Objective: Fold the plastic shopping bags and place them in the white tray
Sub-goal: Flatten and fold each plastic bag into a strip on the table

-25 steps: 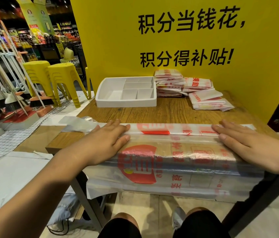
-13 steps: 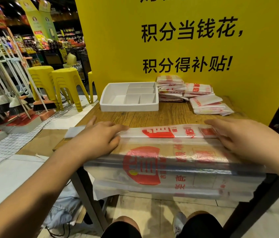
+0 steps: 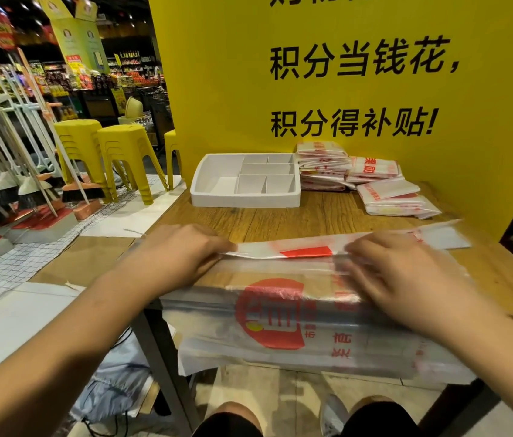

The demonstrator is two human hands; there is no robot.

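One plastic bag (image 3: 280, 313) drapes over the desk's (image 3: 280, 219) near edge. The left hand (image 3: 182, 257) pinches its folded strip between curled fingers (image 3: 217, 246); the blurred right hand (image 3: 406, 279) lies on it, grip unclear. Behind: one white tray (image 3: 245, 198), three folded stacks (image 3: 324, 167).

This is a supermarket. At 10 o'clock stand shelves packed with colourful packaged goods (image 3: 81, 78), under hanging red and green promotional signs (image 3: 74, 29). At 9 o'clock, long-handled brooms on a display rack (image 3: 25, 184) stand beside stacked yellow plastic stools (image 3: 122, 146). At 12 o'clock is a yellow wall panel with black Chinese lettering (image 3: 217, 89), and at 1 o'clock lie piles of folded red-and-white printed plastic shopping bags (image 3: 324, 167).
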